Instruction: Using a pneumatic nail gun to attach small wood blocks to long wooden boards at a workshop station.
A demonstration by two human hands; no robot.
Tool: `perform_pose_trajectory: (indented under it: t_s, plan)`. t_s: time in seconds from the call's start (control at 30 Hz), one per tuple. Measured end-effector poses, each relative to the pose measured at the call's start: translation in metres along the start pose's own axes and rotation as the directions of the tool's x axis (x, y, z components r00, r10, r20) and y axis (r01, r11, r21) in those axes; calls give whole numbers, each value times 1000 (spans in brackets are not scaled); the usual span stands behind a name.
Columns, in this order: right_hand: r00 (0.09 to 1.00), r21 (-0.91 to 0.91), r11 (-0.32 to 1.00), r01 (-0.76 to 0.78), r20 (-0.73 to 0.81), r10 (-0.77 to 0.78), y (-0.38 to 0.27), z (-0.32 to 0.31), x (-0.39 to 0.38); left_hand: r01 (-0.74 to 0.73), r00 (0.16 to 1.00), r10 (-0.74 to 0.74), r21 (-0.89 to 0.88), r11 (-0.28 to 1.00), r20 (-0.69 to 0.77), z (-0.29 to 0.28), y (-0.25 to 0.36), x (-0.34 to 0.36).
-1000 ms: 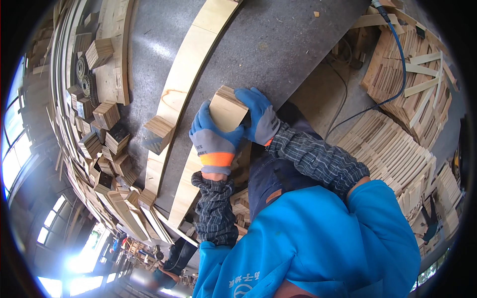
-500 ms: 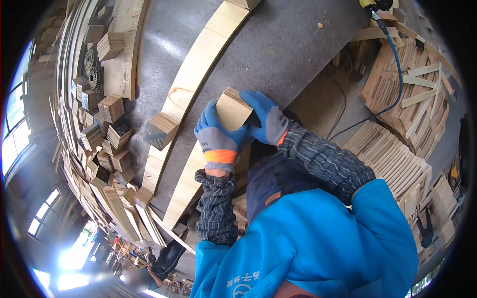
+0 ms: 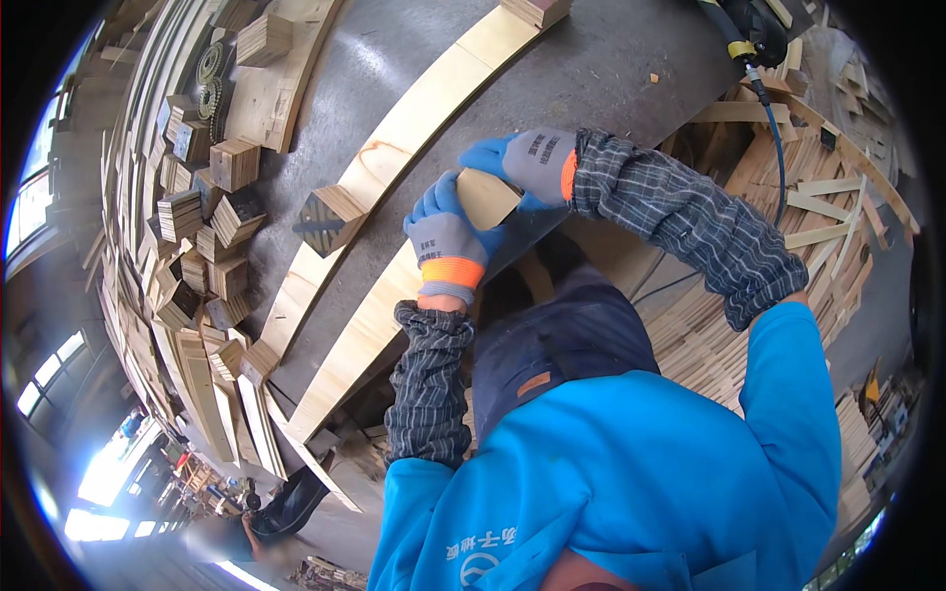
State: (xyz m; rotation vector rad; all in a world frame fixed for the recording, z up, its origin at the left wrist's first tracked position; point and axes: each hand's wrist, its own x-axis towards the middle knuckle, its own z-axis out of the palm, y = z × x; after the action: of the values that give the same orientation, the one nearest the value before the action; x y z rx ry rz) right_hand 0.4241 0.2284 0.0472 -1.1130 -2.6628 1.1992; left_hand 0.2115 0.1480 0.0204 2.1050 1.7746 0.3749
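A pale plywood block [image 3: 488, 200] is between my two hands near the front edge of the grey table. My left hand [image 3: 445, 222], in a blue and grey glove with an orange cuff, grips its left side. Across its far right side, my right hand [image 3: 524, 165] wraps its gloved fingers round the block; some of them are hidden. A pale wooden strip [image 3: 350, 355] runs from the lower left up to my left hand. Beyond it lies a longer curved strip [image 3: 394, 138], with one plywood block [image 3: 333, 214] on its middle and another [image 3: 537, 10] at its far end.
Several plywood blocks [image 3: 212, 222] are heaped at the left, near long wooden slats [image 3: 212, 394]. A yellow and black tool [image 3: 741, 47] with a blue hose lies at the far right. Stacked wood strips [image 3: 709, 340] fill the right side. Another person [image 3: 286, 507] is at the lower left.
My right hand has come round to the far side of the block, its forearm swinging up and out. The block has turned in my hands. The whole view has shifted slightly.
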Motion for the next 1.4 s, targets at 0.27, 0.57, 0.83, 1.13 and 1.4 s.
perform_pose_trajectory:
  t_s: [0.27,0.57,0.83,1.13,1.4]
  plan:
    - [998,11,1000,0,-58,0,4,7,-1,26,1000,-26,-4,1000,18,3,0,-1]
    - [1000,-24,999,-23,-1,23,6,5,1,-5,998,2,48,999,64,-53,-32,-38]
    - [999,-39,999,-30,-27,29,8,8,4,79,990,-88,80,994,112,-47,-63,-68]
    - [999,-26,999,-34,11,35,8,5,3,37,991,-50,103,994,122,-58,-52,-60]
    - [991,59,993,103,-90,-98,13,10,3,-22,998,24,-45,999,62,-17,-10,-8]
